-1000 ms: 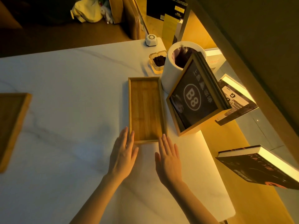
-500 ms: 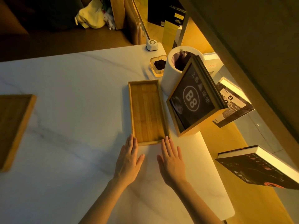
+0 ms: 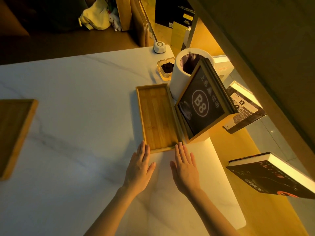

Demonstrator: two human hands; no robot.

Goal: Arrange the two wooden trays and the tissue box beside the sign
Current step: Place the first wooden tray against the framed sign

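Note:
A long narrow wooden tray (image 3: 157, 116) lies on the white marble table (image 3: 81, 103), its right side against the black "B8" sign (image 3: 201, 106) in a wooden frame. My left hand (image 3: 139, 169) and my right hand (image 3: 185, 167) rest flat on the table, fingertips touching the tray's near end at its two corners. Both hands are open and hold nothing. A second wooden tray (image 3: 14, 132) sits at the far left edge of the view, partly cut off. No tissue box is in view.
A white cylindrical bin (image 3: 179, 77) stands behind the sign. A glass ashtray (image 3: 166, 68) with dark contents and a small white device (image 3: 159, 47) sit at the table's far right corner. Books (image 3: 276, 176) lie on a lit shelf right of the table edge.
The tray has slid slightly away from me and closer along the sign, and both hands followed its near end. The hands stay flat and open.

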